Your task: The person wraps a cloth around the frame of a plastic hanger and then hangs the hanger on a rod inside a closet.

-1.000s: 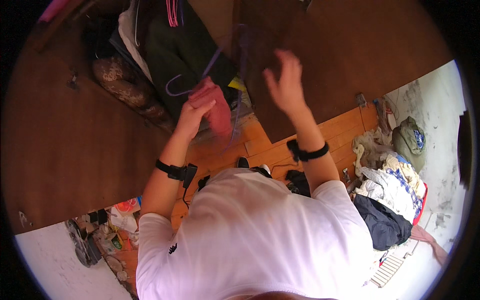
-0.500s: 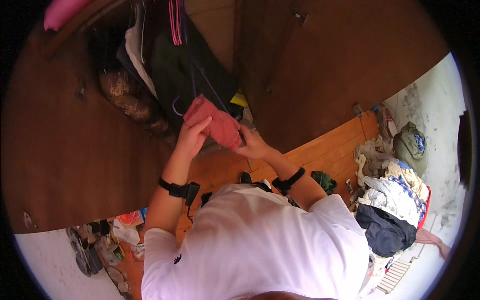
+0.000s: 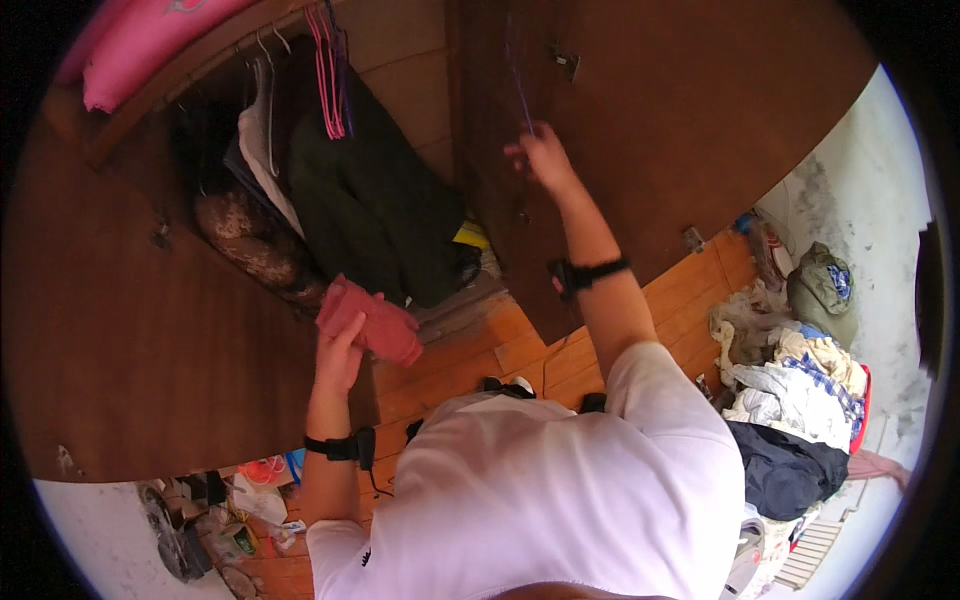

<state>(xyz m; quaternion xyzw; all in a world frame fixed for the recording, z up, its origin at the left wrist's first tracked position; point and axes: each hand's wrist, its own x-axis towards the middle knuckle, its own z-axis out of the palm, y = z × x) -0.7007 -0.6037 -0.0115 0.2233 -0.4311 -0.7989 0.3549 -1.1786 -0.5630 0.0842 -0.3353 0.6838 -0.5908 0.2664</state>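
Note:
My left hand (image 3: 342, 352) grips a folded red cloth (image 3: 372, 322), held low in front of the open wardrobe. The cloth's exact kind does not show. My right hand (image 3: 541, 158) is raised to the right, before the brown wardrobe door. Its fingers are closed on a thin purple clothes hanger (image 3: 517, 84), which looks faint and blurred against the dark wood. Between my hands, inside the wardrobe, a dark green garment (image 3: 370, 190) hangs. Pink hangers (image 3: 326, 75) and another purple one hang above it on the rail.
The left wardrobe door (image 3: 120, 330) and right door (image 3: 680, 110) stand open. A pink bundle (image 3: 150, 50) lies on top at the upper left. Piled clothes (image 3: 790, 400) and a green bag (image 3: 822, 280) sit at the right wall. Clutter (image 3: 230, 510) covers the floor at lower left.
My right hand has left the red cloth and swung up to the right with the purple hanger. My left hand has lowered to the left, still holding the cloth.

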